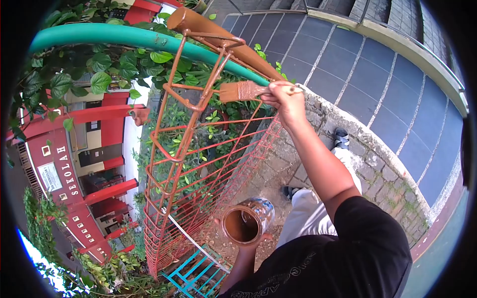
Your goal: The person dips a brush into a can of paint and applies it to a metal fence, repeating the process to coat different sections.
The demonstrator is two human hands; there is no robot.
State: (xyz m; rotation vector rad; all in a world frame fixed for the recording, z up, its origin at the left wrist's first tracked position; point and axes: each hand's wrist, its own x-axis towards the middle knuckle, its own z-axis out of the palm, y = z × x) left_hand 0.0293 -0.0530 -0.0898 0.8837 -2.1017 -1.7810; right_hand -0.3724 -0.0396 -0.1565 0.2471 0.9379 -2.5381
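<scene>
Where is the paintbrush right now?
In the head view, the paintbrush is just above the middle, in the person's right hand, its bristles close beside the brown metal frame.

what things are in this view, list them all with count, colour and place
paintbrush: one, brown-coated, in right hand by the fence
paint can: one, multicoloured outside, brown inside, in left hand
fence: one, brown and red, centre
thick pipe: one, brown, top centre
curved pipe: one, green, top left
metal frame: one, turquoise, bottom centre
building: one, mainly red, left
sign: one, white, on building
plants: many, green, left and centre
tiles: many, blue-grey, upper right
steps: several, grey, top right
sandals: two, dark, centre right
right hand: one, centre
left hand: one, lower centre
</scene>
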